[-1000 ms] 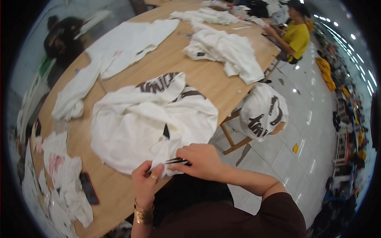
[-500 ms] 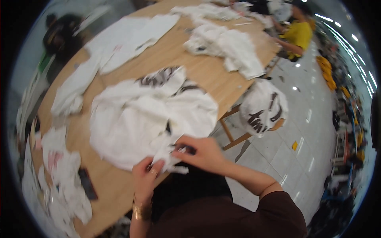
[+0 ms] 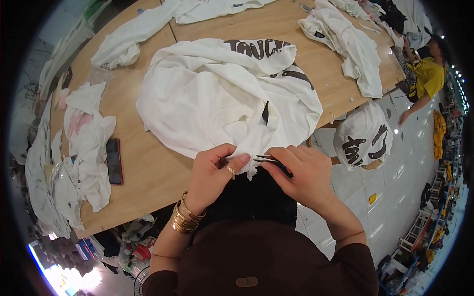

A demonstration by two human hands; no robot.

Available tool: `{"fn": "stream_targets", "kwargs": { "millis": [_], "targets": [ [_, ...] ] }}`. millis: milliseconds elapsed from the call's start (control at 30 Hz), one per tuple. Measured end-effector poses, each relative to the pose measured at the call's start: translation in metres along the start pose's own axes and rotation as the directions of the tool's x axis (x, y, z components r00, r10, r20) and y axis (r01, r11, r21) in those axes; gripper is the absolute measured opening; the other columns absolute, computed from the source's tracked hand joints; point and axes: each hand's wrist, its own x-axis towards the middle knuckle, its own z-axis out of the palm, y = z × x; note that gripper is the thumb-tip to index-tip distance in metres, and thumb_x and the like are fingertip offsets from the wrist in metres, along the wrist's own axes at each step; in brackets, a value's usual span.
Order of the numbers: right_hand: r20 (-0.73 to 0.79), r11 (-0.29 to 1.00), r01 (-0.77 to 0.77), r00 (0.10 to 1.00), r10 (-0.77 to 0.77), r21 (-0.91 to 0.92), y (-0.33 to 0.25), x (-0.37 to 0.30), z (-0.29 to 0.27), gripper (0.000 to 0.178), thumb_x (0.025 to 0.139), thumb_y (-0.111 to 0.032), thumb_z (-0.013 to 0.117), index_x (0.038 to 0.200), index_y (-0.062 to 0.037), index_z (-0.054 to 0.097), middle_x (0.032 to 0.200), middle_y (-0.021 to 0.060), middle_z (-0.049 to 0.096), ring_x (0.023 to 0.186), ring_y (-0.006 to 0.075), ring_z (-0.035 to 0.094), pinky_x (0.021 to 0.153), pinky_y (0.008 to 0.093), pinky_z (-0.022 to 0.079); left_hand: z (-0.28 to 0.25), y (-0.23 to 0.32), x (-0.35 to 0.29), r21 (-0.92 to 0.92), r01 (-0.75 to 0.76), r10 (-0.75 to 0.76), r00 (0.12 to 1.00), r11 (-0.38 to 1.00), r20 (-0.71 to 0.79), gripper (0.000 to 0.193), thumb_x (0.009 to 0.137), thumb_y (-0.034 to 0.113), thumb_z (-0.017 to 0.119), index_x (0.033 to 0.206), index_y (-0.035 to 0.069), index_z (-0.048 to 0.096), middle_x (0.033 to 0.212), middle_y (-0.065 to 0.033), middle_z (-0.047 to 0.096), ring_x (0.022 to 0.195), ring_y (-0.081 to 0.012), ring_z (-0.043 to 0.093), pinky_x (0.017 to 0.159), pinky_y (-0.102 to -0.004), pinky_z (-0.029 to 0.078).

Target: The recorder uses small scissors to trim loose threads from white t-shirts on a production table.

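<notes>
Both forearms come up from below and the hands meet at the near edge of the wooden worktop (image 3: 148,185). The left hand (image 3: 212,170), gold bangles at its wrist, is turned inward, its fingers pinching a gathered bit of a white garment (image 3: 197,93) between thumb and forefinger. The right hand (image 3: 306,172), elbow bent outward, has its fingers closed round a small two-pronged tool (image 3: 279,165); the slim tips point left, slightly parted, at the pinched cloth.

The garment lies in a loose, rumpled round on the worktop, its held part drawn past the edge. Folds run across it, and a small black pointed patch shows near the middle; whether it is a label, I cannot tell.

Large dark brown lettering (image 3: 256,48) is printed along its far side, partly lost in folds. Similar lettering marks a white cloth bundle (image 3: 363,133) beside the worktop. A white garment farther off (image 3: 360,64) bears a small dark label (image 3: 319,34).
</notes>
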Motion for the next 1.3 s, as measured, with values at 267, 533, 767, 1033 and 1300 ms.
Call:
{"fn": "stream_targets", "kwargs": {
  "millis": [267, 533, 767, 1033, 1300],
  "targets": [
    [0.029, 0.993, 0.068, 0.997, -0.066, -0.094, 0.003, 0.0, -0.002, 0.014, 0.074, -0.022, 0.067, 0.08, -0.0133, 0.057, 0.059, -0.002, 0.048, 0.052, 0.0138, 0.049, 0.047, 0.0265, 0.038, 0.002, 0.001, 0.001, 0.014, 0.005, -0.005, 1.0, 1.0, -0.008, 0.02, 0.082, 0.017, 0.065, 0.076, -0.001, 0.059, 0.058, 0.0059, 0.048, 0.051, 0.0001, 0.04, 0.046, -0.0181, 0.033],
    [0.019, 0.991, 0.065, 0.998, -0.063, -0.116, 0.003, -0.001, -0.001, 0.015, 0.074, -0.022, 0.068, 0.079, -0.0129, 0.057, 0.058, -0.0022, 0.047, 0.052, 0.0136, 0.049, 0.047, 0.0264, 0.037, 0.002, 0.0, 0.002, 0.027, 0.01, -0.01, 1.0, 1.0, -0.012, 0.021, 0.082, 0.016, 0.065, 0.073, -0.001, 0.057, 0.056, 0.0066, 0.045, 0.052, 0.0006, 0.039, 0.046, -0.0178, 0.031],
    [-0.044, 0.985, 0.052, 0.997, -0.06, -0.165, 0.002, -0.004, 0.004, 0.015, 0.074, -0.022, 0.068, 0.076, -0.0135, 0.056, 0.058, -0.0026, 0.046, 0.051, 0.0132, 0.047, 0.047, 0.0262, 0.035, 0.004, 0.003, 0.002, 0.014, 0.015, -0.015, 1.0, 1.0, -0.003, 0.019, 0.082, 0.015, 0.065, 0.074, -0.001, 0.057, 0.058, 0.0056, 0.047, 0.052, 0.0003, 0.04, 0.046, -0.018, 0.033],
    [-0.079, 0.989, 0.032, 0.996, -0.043, -0.144, 0.006, -0.004, 0.012, 0.015, 0.071, -0.019, 0.07, 0.073, -0.0118, 0.057, 0.058, -0.0015, 0.049, 0.05, 0.0147, 0.047, 0.046, 0.0272, 0.035, 0.003, 0.007, 0.004, -0.104, 0.099, -0.094, 0.994, 0.99, 0.059, 0.015, 0.083, 0.015, 0.063, 0.08, 0.0, 0.061, 0.064, 0.0027, 0.056, 0.054, -0.0016, 0.047, 0.048, -0.0167, 0.036],
    [-0.054, 0.987, -0.021, 0.998, 0.03, 0.157, 0.015, 0.0, 0.015, 0.016, 0.067, -0.013, 0.073, 0.07, -0.0083, 0.058, 0.058, 0.0006, 0.054, 0.049, 0.016, 0.048, 0.045, 0.0273, 0.035, -0.001, 0.005, 0.007, -0.246, 0.188, -0.162, 0.979, 0.951, 0.12, 0.014, 0.083, 0.015, 0.062, 0.083, 0.001, 0.062, 0.066, 0.0017, 0.057, 0.053, -0.0021, 0.047, 0.047, -0.0161, 0.034]
  ]
}}
